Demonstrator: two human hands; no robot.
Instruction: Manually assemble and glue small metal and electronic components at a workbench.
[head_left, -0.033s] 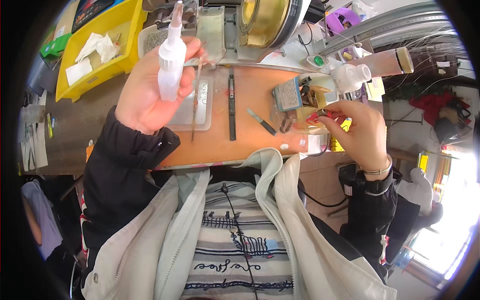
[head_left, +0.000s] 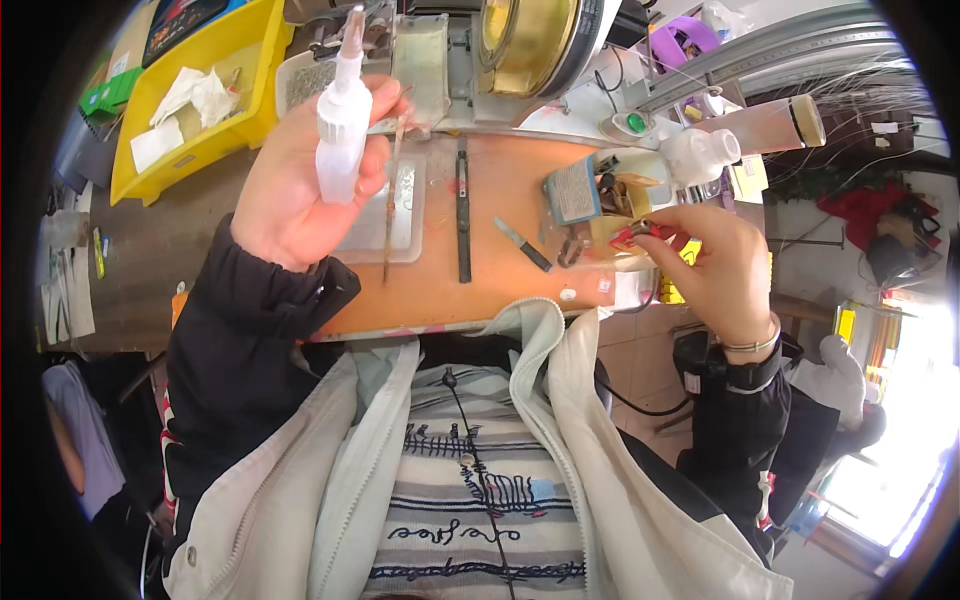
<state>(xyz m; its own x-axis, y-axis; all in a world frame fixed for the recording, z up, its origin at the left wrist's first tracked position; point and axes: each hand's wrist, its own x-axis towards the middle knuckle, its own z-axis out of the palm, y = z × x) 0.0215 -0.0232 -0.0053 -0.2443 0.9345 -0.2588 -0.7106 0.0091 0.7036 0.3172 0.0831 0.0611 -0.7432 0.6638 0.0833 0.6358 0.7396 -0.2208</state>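
Note:
My left hand [head_left: 290, 180] is raised over the left of the table, closed around a translucent white squeeze bottle [head_left: 341, 135] with its narrow nozzle up. Beside its fingertips a thin brown stick [head_left: 392, 215] runs down across a clear plastic tray [head_left: 408, 200]; whether the fingers hold it I cannot tell. On the right, my right hand [head_left: 715, 262] pinches a small red piece with a metallic part [head_left: 632, 236], its kind unclear. That hand is at the near side of an open blue-and-white box [head_left: 574, 193] and brown pieces [head_left: 625, 193].
Between the hands lie a black slim tool [head_left: 463, 210] and a small knife [head_left: 523, 244] on the orange table mat [head_left: 490, 160]. A yellow bin [head_left: 135, 180] stands far left. At the back are a gold spool [head_left: 527, 45], a white bottle [head_left: 703, 155] and a metal rail [head_left: 760, 55].
My right hand has shifted very slightly to the left with the red piece. The left hand and its bottle look the same.

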